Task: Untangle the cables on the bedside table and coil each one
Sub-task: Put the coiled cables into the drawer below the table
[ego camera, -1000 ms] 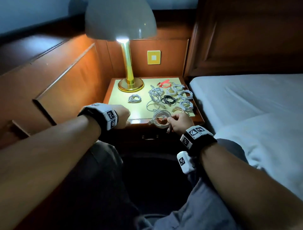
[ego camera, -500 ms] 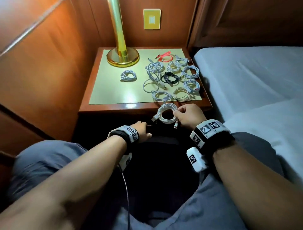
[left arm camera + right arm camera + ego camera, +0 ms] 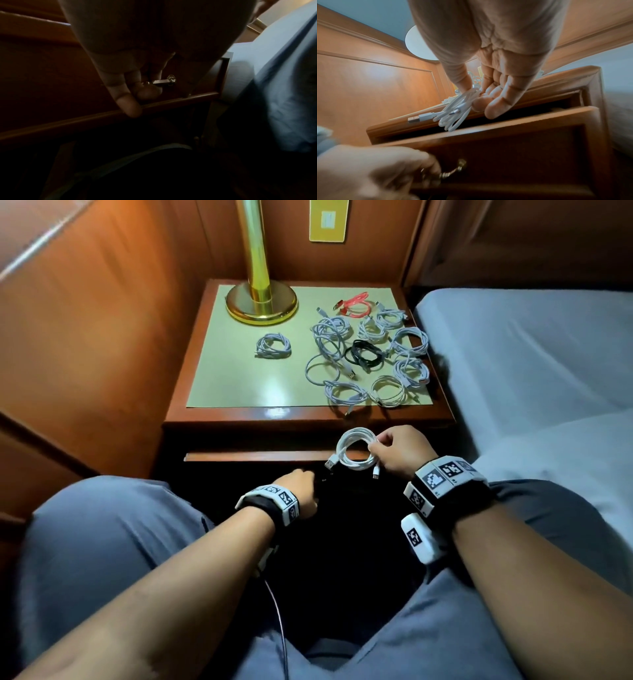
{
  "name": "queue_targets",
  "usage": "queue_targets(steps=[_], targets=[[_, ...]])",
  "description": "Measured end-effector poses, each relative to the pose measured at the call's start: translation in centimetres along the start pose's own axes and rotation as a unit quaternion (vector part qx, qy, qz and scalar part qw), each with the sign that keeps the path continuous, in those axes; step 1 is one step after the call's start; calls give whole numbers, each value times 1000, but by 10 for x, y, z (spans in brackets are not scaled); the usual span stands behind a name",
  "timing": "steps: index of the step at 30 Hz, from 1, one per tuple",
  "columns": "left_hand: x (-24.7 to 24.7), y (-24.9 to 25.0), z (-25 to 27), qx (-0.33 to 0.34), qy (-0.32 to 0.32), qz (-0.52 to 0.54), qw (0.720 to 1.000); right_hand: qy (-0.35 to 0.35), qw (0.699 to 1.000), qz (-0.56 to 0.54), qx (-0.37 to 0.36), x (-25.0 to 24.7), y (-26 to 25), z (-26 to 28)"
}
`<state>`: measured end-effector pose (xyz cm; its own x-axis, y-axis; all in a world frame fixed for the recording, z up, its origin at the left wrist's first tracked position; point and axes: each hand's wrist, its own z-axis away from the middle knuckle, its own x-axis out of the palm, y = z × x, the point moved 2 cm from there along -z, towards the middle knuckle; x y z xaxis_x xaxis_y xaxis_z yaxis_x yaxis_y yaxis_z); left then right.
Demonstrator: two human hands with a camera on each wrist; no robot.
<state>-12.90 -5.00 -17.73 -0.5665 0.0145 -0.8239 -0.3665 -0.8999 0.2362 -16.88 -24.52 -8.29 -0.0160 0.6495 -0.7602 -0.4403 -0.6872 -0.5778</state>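
My right hand (image 3: 399, 451) pinches a coiled white cable (image 3: 354, 451) (image 3: 458, 108) in front of the bedside table's edge, above the partly pulled-out drawer (image 3: 505, 121). Both plugs hang from the coil. My left hand (image 3: 301, 491) grips the drawer's brass handle (image 3: 163, 81) (image 3: 452, 172), fingers curled round it. On the table top (image 3: 239, 378) lie several coiled white cables, one apart at the left (image 3: 274, 346), a black coil (image 3: 364, 356), a red one (image 3: 354, 304) and a looser white tangle (image 3: 329, 347).
A brass lamp base (image 3: 261, 302) stands at the table's back left. Wooden panelling closes the left and back. The bed (image 3: 531, 354) runs along the right. My knees in grey trousers (image 3: 102, 542) sit below the drawer.
My left hand dropped from the table's front edge to the drawer handle and the drawer has come out a little. The right hand with the white coil moved slightly down and toward me.
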Motion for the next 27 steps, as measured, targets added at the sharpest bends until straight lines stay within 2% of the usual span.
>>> queue_targets(steps=[5,10,12,14,17,19,22,24,27], targets=[[8,10,32,1,-17,-12,1000,-20,999,-29,9,2,-3,8],[18,18,58,5,-106,-64,992,-18,998,-53,35,2,4,16],[11,24,65,7,-118,-65,991,-13,997,-68,46,3,8,14],[-13,28,69,22,-78,-18,997,-15,996,-72,52,4,11,12],[-46,18,63,28,-8,106,994,-19,997,-49,53,5,16,11],[-59,7,56,29,43,111,992,-19,998,-45,51,6,16,9],[-71,-3,47,10,84,102,991,-31,995,-96,21,7,3,2],[-79,-9,39,-10,95,182,979,-32,990,-137,-6,7,-12,-6],[-93,-16,35,-43,98,336,936,-19,984,-174,-12,11,-36,-20]])
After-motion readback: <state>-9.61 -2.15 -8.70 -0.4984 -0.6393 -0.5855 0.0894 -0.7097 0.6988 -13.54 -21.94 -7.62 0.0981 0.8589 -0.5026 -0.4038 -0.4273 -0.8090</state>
